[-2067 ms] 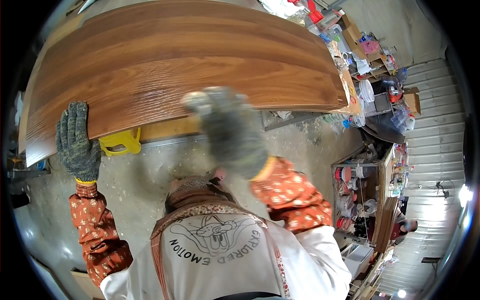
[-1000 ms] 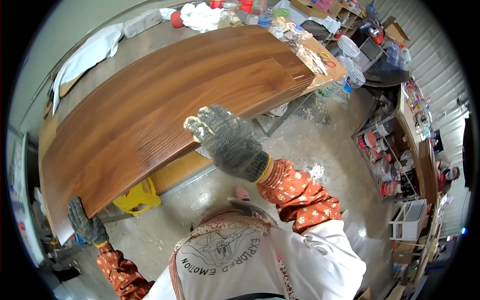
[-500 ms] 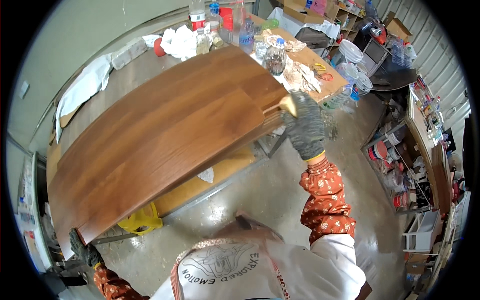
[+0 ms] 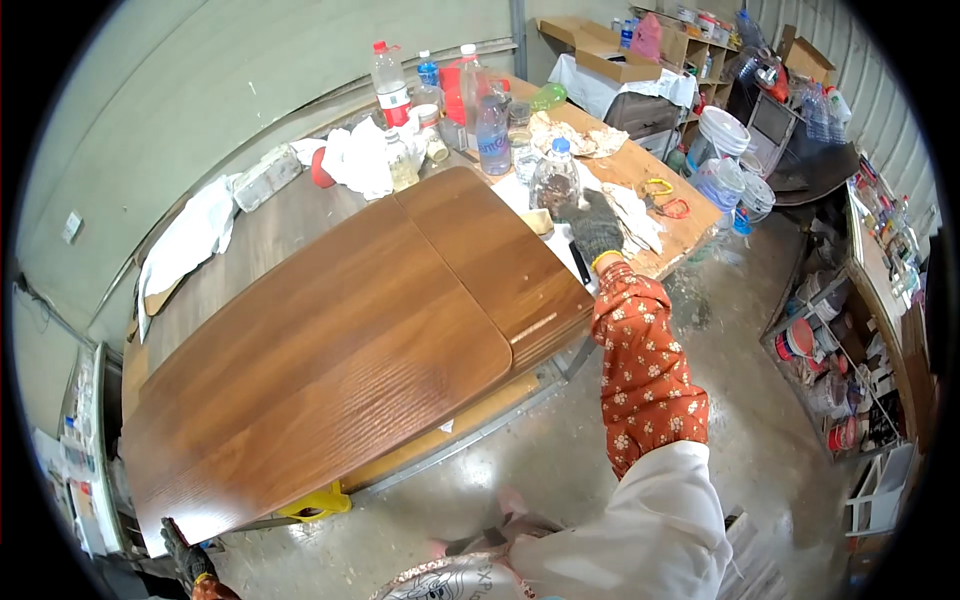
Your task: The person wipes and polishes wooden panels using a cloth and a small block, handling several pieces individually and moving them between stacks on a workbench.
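Note:
A large glossy brown wooden panel [image 4: 330, 350] with a curved far edge lies over the workbench, jutting past its front. My left hand [image 4: 188, 555], in a dark glove, grips the panel's near left corner; some of its fingers are hidden. At the panel's right end my right hand [image 4: 597, 228], gloved in grey, reaches over the bench with its fingers extended beside a clear jar with a blue cap [image 4: 556, 178]. Whether they touch the jar, I cannot tell. Left of those fingertips sits a small tan block [image 4: 538, 221]. A black handle-like piece [image 4: 580, 262] shows beside my wrist.
Bottles [image 4: 390, 90] and white rags [image 4: 358, 160] crowd the back of the bench. Orange-handled scissors [image 4: 672, 208] lie to the right. White buckets [image 4: 722, 135] stand beyond. A cluttered shelf [image 4: 840, 350] borders the floor on the right. A yellow bag [image 4: 318, 503] hangs below the panel.
My right hand has let go of the tan block, which now rests on the bench, and moved toward the jar. My left hand stays at the panel's corner. The view has shifted.

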